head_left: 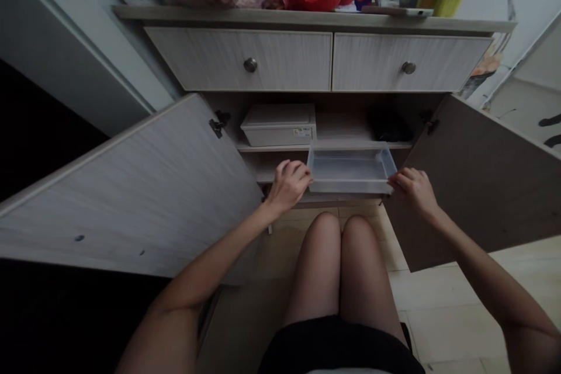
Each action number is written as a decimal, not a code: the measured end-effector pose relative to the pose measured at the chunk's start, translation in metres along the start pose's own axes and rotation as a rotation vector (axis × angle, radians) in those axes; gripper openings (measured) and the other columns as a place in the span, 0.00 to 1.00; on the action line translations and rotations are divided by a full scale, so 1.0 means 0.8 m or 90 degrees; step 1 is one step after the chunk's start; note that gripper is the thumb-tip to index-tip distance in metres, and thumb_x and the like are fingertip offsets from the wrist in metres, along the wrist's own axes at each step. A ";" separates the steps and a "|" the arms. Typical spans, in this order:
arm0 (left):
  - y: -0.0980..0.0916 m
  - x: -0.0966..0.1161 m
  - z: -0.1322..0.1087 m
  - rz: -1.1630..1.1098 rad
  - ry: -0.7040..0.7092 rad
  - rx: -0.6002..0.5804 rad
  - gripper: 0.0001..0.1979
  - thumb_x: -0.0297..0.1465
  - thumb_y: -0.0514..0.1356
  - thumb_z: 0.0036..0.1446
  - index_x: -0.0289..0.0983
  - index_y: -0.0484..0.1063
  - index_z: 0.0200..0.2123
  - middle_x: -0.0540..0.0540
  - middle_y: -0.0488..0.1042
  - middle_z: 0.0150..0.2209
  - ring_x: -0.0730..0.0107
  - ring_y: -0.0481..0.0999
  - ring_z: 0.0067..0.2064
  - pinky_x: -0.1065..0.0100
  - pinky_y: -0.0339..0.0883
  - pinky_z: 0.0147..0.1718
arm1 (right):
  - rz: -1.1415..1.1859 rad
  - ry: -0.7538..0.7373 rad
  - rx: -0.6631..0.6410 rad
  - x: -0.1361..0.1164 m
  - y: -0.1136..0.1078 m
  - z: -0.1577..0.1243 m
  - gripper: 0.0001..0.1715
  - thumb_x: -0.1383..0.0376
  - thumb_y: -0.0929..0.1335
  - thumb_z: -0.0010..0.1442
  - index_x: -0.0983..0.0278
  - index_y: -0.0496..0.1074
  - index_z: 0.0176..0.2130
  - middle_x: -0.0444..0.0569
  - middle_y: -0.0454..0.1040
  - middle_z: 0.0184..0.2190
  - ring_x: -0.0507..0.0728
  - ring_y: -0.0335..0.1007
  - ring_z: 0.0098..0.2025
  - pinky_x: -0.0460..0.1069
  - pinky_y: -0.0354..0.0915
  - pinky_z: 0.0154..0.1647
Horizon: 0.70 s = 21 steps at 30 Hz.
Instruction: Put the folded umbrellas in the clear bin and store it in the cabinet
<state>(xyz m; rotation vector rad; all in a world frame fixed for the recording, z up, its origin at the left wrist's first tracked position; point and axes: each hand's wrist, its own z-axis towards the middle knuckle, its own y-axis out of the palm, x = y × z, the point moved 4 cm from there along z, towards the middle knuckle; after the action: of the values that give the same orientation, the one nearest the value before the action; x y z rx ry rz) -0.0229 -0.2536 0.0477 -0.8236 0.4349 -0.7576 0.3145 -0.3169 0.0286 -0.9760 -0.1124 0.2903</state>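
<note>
A clear plastic tray hangs in front of the cabinet's lower shelf, held level between my two hands. My left hand grips its left end, with the fingers curled over the rim. My right hand holds the right corner the same way. Behind the tray, a white lidded plastic box sits on the shelf. A dark bundle lies further right on that shelf, too shadowed to identify.
Both cabinet doors swing open on either side of my arms. Above the opening are two drawers with round metal knobs, and bags crowd the countertop. My bare knees lie directly below the tray, above a tiled floor.
</note>
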 end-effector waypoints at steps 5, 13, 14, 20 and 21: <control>-0.010 0.029 -0.074 0.012 0.003 0.011 0.09 0.26 0.60 0.62 0.46 0.79 0.37 0.47 0.81 0.40 0.58 0.74 0.50 0.50 0.58 0.56 | 0.053 -0.015 -0.021 -0.045 0.005 -0.073 0.19 0.58 0.62 0.72 0.61 0.77 0.35 0.51 0.75 0.32 0.58 0.67 0.36 0.52 0.55 0.37; 0.004 0.039 -0.136 -0.070 -0.056 0.003 0.06 0.28 0.62 0.61 0.45 0.79 0.34 0.47 0.81 0.39 0.56 0.75 0.52 0.43 0.55 0.61 | 0.086 -0.069 -0.056 -0.070 0.019 -0.102 0.17 0.62 0.63 0.72 0.62 0.76 0.34 0.50 0.75 0.31 0.57 0.67 0.35 0.51 0.56 0.38; 0.007 0.038 -0.139 -0.100 -0.074 0.005 0.05 0.31 0.63 0.60 0.45 0.79 0.34 0.47 0.81 0.41 0.55 0.75 0.53 0.40 0.52 0.62 | 0.086 -0.078 -0.059 -0.070 0.019 -0.100 0.17 0.63 0.63 0.72 0.63 0.76 0.33 0.50 0.74 0.31 0.57 0.67 0.35 0.51 0.56 0.38; 0.066 0.010 -0.151 -0.461 -0.528 -0.008 0.32 0.53 0.55 0.62 0.43 0.67 0.63 0.38 0.62 0.67 0.50 0.58 0.70 0.46 0.50 0.68 | 0.034 -0.107 -0.119 -0.072 0.021 -0.087 0.12 0.67 0.66 0.69 0.63 0.76 0.34 0.49 0.75 0.32 0.57 0.69 0.36 0.51 0.55 0.39; 0.081 0.009 -0.154 -0.547 -0.614 -0.040 0.35 0.55 0.53 0.62 0.46 0.61 0.67 0.40 0.57 0.70 0.50 0.53 0.72 0.47 0.49 0.68 | 0.021 -0.110 -0.141 -0.072 0.021 -0.086 0.10 0.67 0.67 0.69 0.63 0.77 0.35 0.49 0.75 0.32 0.57 0.70 0.37 0.51 0.55 0.39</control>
<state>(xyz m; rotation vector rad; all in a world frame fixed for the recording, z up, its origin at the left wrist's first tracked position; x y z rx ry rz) -0.0658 -0.2905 -0.0794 -1.3357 -0.8181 -1.0100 0.2712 -0.3798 -0.0213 -1.1716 -0.2914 0.3979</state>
